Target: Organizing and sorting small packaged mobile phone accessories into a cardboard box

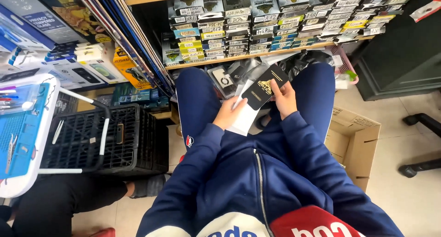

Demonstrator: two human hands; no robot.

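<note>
Over the lap, left hand (228, 113) and right hand (285, 98) pinching a light, stiff black card box (265, 86) plus white sleeve (243, 119) by the edges.

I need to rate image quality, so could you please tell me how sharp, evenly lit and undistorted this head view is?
Head view: evenly lit, no harsh glare; the black packet and both hands, left hand and right hand, are sharp; the wooden shelf bows from wide-angle distortion.
</note>
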